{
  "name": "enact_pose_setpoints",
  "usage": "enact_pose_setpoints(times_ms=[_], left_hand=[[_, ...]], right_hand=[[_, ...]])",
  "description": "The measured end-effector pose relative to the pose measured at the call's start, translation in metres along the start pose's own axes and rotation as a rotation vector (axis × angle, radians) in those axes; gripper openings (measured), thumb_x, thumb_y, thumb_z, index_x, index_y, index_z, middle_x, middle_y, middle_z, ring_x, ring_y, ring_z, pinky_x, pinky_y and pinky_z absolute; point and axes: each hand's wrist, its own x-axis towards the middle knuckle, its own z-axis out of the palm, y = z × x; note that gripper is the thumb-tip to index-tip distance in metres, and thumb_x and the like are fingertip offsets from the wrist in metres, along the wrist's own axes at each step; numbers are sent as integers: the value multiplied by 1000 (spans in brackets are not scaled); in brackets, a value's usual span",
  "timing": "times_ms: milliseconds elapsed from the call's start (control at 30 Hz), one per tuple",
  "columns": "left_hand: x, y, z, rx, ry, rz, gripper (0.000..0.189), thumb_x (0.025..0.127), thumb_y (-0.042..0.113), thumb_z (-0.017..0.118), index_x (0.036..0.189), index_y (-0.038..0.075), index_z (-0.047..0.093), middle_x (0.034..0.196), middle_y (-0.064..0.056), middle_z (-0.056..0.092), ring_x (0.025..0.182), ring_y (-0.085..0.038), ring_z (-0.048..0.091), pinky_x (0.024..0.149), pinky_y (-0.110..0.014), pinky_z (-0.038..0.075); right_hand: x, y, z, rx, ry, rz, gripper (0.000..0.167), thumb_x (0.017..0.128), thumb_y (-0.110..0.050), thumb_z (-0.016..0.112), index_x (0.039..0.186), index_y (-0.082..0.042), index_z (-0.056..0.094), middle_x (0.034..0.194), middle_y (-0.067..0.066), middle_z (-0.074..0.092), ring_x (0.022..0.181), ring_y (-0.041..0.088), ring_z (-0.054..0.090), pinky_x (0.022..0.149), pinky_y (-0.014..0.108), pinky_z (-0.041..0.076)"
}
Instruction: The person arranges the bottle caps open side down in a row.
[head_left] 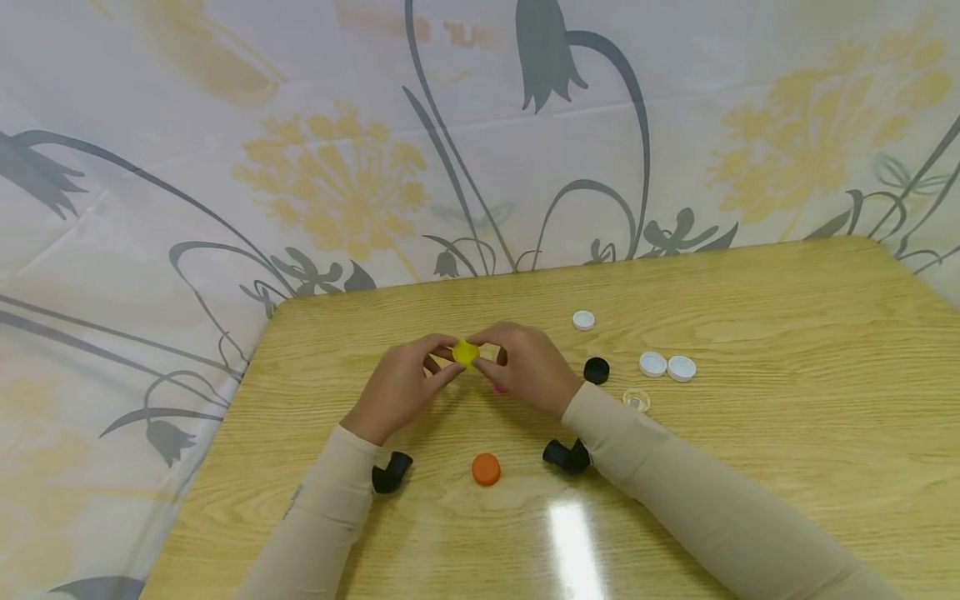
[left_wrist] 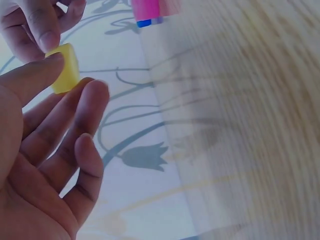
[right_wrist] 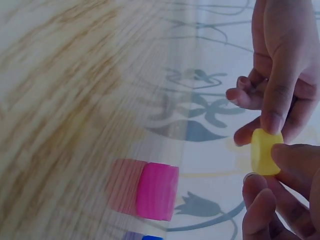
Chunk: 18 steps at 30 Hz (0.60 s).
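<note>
A small yellow bottle cap [head_left: 466,354] is held up over the wooden table between both hands. My left hand [head_left: 401,383] pinches its left side between thumb and fingers, and the other fingers spread loosely in the left wrist view. From the opposite side my right hand [head_left: 532,367] grips the same cap with thumb and fingertips. A pink cap [right_wrist: 157,192] stands on the table below, mostly hidden behind the right hand in the head view. Near it shows the edge of a blue piece [left_wrist: 144,23].
An orange cap [head_left: 486,469] lies nearer to me. On the right are a black cap [head_left: 596,371], a clear cap [head_left: 637,401] and white caps [head_left: 652,364]. Black devices [head_left: 567,457] sit at both wrists. A flower-patterned cloth [head_left: 480,167] hangs behind the table.
</note>
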Motion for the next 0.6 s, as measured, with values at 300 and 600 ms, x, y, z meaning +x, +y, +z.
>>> enact_pose_setpoints(times_ms=[300, 600], left_hand=[[-1, 3, -4, -48, 65, 10, 36, 96, 27, 68, 128, 11, 66, 111, -5, 75, 82, -16, 71, 66, -26, 56], [0, 3, -2, -86, 80, 14, 40, 92, 21, 74, 129, 12, 64, 108, -8, 76, 77, -15, 73, 65, -26, 58]], right_hand=[[1, 0, -4, 161, 55, 12, 31, 90, -12, 75, 119, -2, 71, 117, 12, 73, 79, 18, 71, 56, 20, 51], [1, 0, -6, 182, 32, 45, 30, 92, -14, 73, 120, -3, 72, 119, 11, 73, 82, 19, 71, 52, 21, 49]])
